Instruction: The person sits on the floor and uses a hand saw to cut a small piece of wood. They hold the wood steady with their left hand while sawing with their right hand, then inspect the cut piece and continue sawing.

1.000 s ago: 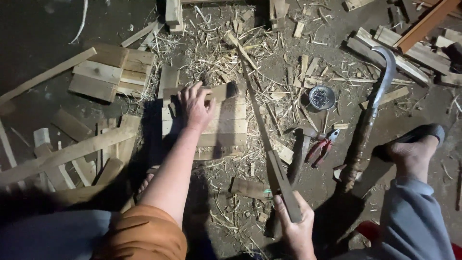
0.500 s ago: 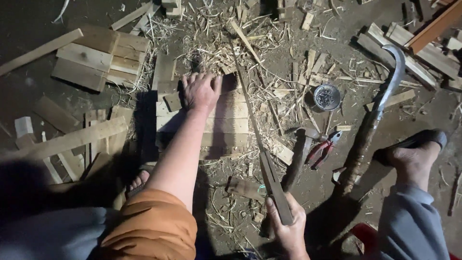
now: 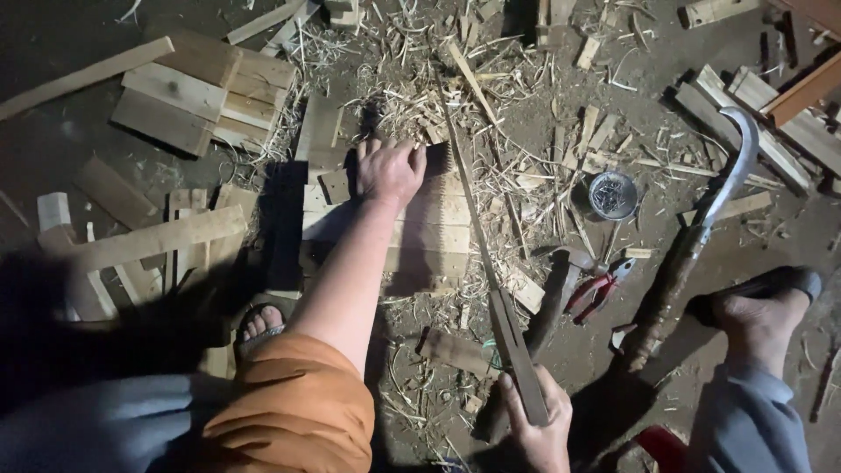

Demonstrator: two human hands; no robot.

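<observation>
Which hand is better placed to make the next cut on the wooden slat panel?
Right, probably. The right hand already grips the long, narrow, dark blade lying beside the pale wooden slat panel. The left hand presses on the panel's far edge, steadying it.

The scene is dim, lit by one hard light from above near the camera that brightens the wooden slats (image 3: 412, 228) and straw at the centre. Corners fall off into near black, especially lower left, and the left arm (image 3: 350, 280) throws a dark shadow. Focus is fairly sharp at the centre, with slight bending at the edges.
</observation>
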